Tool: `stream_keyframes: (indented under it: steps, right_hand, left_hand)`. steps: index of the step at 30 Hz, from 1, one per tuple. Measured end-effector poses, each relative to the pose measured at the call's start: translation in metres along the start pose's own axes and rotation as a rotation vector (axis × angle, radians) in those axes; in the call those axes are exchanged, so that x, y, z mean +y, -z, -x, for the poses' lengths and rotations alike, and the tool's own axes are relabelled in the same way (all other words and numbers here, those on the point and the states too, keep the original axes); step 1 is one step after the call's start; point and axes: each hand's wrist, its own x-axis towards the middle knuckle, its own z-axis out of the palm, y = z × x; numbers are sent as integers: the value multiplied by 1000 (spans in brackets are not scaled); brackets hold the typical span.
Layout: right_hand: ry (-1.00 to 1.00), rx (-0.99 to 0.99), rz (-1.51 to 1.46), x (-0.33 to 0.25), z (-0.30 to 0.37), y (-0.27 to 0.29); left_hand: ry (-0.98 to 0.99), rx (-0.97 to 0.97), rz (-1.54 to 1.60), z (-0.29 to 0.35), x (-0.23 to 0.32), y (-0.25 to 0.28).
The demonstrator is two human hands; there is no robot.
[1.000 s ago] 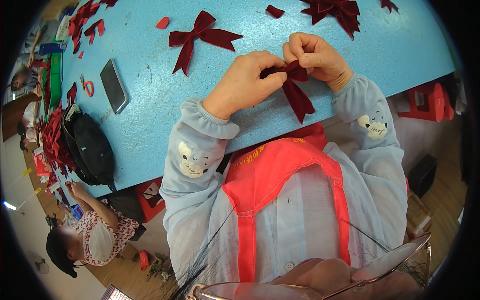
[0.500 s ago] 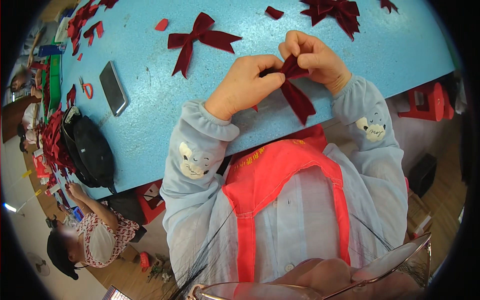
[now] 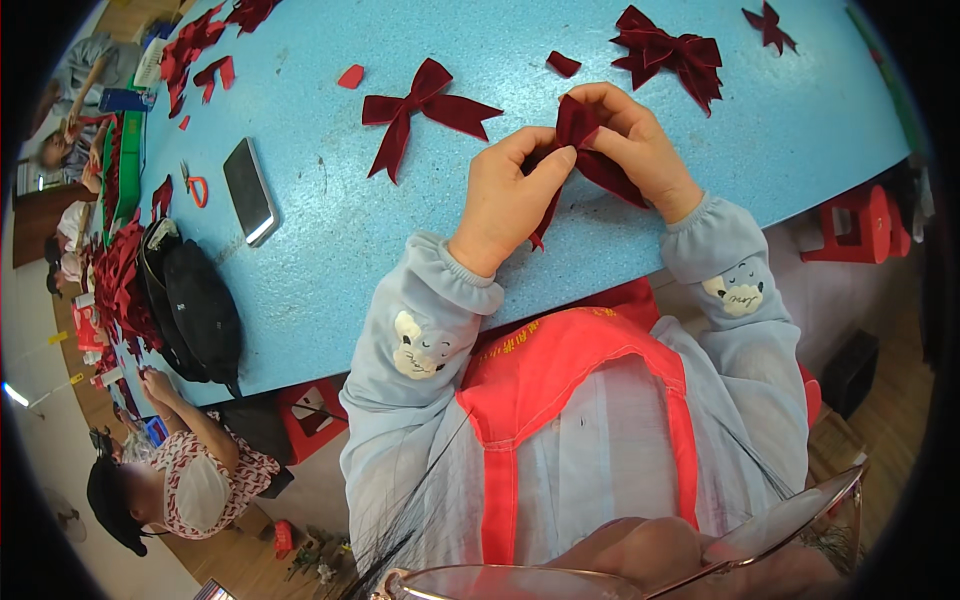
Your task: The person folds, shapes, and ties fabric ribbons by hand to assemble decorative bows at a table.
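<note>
Both my hands hold a dark red velvet ribbon bow (image 3: 575,122) just above the blue table (image 3: 330,290). My left hand (image 3: 512,190) pinches its middle between thumb and fingers. My right hand (image 3: 642,145) grips the loop on its right side, with the thumb in front and the fingers behind. One loop stands up, and the tails hang down on either side of the middle. Fingers partly cover the centre. Beyond my left hand lies a similar bow (image 3: 425,106) with its tails spread. A small ribbon scrap (image 3: 563,64) lies just past the held bow.
At the far right is a pile of bows (image 3: 672,55), with a smaller bow (image 3: 770,27) past it. To the left are a phone (image 3: 250,192), orange-handled snips (image 3: 195,188), a black bag (image 3: 195,310), and heaped ribbon (image 3: 120,285). A co-worker (image 3: 205,470) sits lower left; a red stool (image 3: 858,225) stands right.
The bow has turned in my hands: a loop now points up and both tails hang apart. My right hand has closed further round its right side. The whole view has shifted slightly.
</note>
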Motion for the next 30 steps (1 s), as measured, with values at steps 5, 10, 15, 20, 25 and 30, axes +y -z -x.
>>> stream_keyframes:
  steps: [5,10,15,20,25,30]
  right_hand:
    - [17,0,-9,1,1,-2]
    - [195,34,174,4,0,-7]
    - [331,112,432,15,0,-2]
    - [323,90,332,8,2,-7]
    - [493,434,837,10,6,-10]
    - [408,313,585,9,4,-10]
  left_hand:
    - [-12,24,-8,0,-2,-4]
    - [-125,64,-177,0,-2,-8]
    - [-76,66,-88,-2,0,-7]
    - [-104,68,-36,-4,2,-8]
    - [-77,68,-62,0,5,-9]
    - [-69,104,-18,-4,-1,-10]
